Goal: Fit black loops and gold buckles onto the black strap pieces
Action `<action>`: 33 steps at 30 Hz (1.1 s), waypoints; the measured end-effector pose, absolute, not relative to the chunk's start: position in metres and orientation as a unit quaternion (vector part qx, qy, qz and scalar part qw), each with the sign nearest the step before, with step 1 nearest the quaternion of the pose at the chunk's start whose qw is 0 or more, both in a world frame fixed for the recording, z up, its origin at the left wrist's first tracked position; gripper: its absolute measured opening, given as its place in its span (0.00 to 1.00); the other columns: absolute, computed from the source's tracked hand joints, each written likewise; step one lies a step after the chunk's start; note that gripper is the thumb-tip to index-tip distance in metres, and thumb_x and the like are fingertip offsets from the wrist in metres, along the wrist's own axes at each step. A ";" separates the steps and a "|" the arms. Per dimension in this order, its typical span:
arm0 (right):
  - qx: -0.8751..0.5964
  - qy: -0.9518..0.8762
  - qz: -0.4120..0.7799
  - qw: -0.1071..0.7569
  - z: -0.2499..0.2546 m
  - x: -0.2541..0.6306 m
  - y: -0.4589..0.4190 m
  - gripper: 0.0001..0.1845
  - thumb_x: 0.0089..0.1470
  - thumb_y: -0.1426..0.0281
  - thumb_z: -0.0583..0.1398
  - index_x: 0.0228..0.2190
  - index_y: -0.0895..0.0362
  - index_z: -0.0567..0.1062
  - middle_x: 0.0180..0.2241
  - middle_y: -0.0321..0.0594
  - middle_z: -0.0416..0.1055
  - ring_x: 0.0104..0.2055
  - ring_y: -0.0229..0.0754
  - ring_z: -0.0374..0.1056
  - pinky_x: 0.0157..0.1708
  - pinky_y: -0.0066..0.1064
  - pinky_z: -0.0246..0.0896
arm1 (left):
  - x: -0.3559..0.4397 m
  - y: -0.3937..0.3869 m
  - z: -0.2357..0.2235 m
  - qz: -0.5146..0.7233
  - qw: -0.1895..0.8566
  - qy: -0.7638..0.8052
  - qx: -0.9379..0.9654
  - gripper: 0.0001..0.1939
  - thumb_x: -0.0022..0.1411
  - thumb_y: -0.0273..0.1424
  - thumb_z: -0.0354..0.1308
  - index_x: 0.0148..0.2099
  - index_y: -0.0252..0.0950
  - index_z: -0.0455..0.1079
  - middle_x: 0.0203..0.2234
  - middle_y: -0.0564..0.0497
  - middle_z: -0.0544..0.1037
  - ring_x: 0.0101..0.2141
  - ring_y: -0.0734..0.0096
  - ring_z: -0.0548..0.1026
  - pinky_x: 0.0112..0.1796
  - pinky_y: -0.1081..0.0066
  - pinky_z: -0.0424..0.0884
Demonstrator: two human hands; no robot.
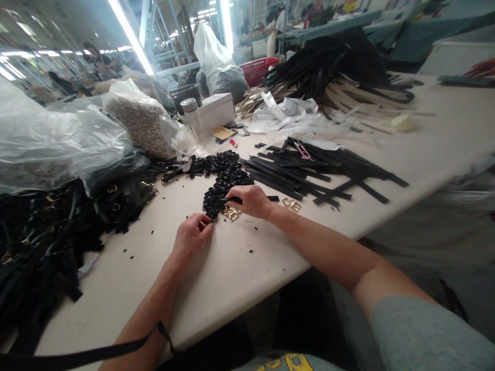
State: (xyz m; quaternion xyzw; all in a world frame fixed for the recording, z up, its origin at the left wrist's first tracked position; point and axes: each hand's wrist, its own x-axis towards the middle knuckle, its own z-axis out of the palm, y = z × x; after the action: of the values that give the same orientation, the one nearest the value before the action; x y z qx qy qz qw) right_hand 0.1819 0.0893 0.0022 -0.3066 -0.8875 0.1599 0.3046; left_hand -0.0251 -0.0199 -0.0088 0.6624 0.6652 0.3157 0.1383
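My right hand (250, 201) is closed around a short black strap (274, 198), whose ends stick out on both sides of the fist. Just beneath it, gold buckles (231, 213) lie on the table. My left hand (192, 234) is closed in a pinch at the near edge of a heap of small black strap loops (228, 178). Whatever lies between its fingertips is too small to make out. More gold buckles (292, 204) rest right of my right hand. Beyond them spreads a pile of flat black straps (286, 172) with a pink-handled tool (302, 151) on top.
Finished-looking black straps with buckles (58, 242) are heaped at left, beside plastic bags (58, 139). A glass bottle (195, 118), a white box (216, 111) and a red basket (258, 71) stand behind. Long black strips (328, 62) are piled at the back right.
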 end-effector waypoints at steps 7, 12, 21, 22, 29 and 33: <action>-0.226 -0.905 0.196 0.302 -0.001 0.173 0.067 0.06 0.56 0.67 0.60 0.34 0.55 0.75 0.34 0.37 0.76 0.36 0.38 0.71 0.35 0.26 0.58 | -0.013 -0.026 0.003 0.457 0.258 0.640 0.561 0.12 0.54 0.39 0.62 0.37 0.37 0.72 0.26 0.52 0.74 0.25 0.72 0.71 0.27 0.73 0.66; -0.206 -0.907 0.217 0.296 -0.001 0.172 0.062 0.06 0.55 0.67 0.61 0.35 0.55 0.75 0.36 0.38 0.76 0.37 0.39 0.71 0.36 0.27 0.59 | -0.004 -0.023 0.004 0.507 0.403 0.592 0.480 0.12 0.52 0.37 0.65 0.32 0.35 0.69 0.20 0.53 0.73 0.23 0.73 0.71 0.25 0.74 0.66; -0.283 -0.872 0.321 0.237 0.008 0.177 0.066 0.32 0.44 0.63 0.68 0.51 0.54 0.69 0.36 0.36 0.75 0.34 0.38 0.70 0.34 0.27 0.59 | -0.021 -0.020 0.005 0.580 0.414 0.589 0.381 0.18 0.47 0.35 0.66 0.40 0.34 0.70 0.21 0.55 0.72 0.20 0.78 0.69 0.24 0.75 0.66; -0.272 -0.865 0.351 0.235 0.009 0.177 0.066 0.30 0.46 0.64 0.67 0.51 0.55 0.69 0.34 0.36 0.75 0.32 0.37 0.70 0.32 0.26 0.59 | -0.022 -0.020 0.005 0.583 0.411 0.589 0.379 0.18 0.47 0.35 0.66 0.40 0.34 0.70 0.21 0.55 0.72 0.20 0.78 0.69 0.24 0.75 0.66; -0.221 -0.737 0.598 0.224 0.012 0.176 0.066 0.23 0.51 0.76 0.56 0.51 0.60 0.68 0.27 0.33 0.73 0.21 0.29 0.64 0.20 0.21 0.62 | -0.019 -0.022 0.006 0.587 0.421 0.584 0.370 0.20 0.48 0.35 0.66 0.44 0.34 0.70 0.23 0.55 0.72 0.21 0.78 0.69 0.25 0.75 0.66; -0.217 -0.719 0.621 0.224 0.010 0.175 0.067 0.22 0.50 0.76 0.56 0.49 0.60 0.69 0.26 0.32 0.73 0.19 0.28 0.63 0.18 0.20 0.61 | -0.014 -0.022 0.005 0.585 0.427 0.576 0.379 0.19 0.49 0.34 0.65 0.44 0.34 0.70 0.22 0.55 0.72 0.21 0.78 0.69 0.25 0.75 0.65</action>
State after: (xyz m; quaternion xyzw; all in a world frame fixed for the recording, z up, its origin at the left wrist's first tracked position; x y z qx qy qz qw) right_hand 0.1746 0.0665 0.0097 -0.2169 -0.7191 0.6210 0.2240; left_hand -0.0143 -0.0224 0.0048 0.3792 0.5758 0.5848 0.4273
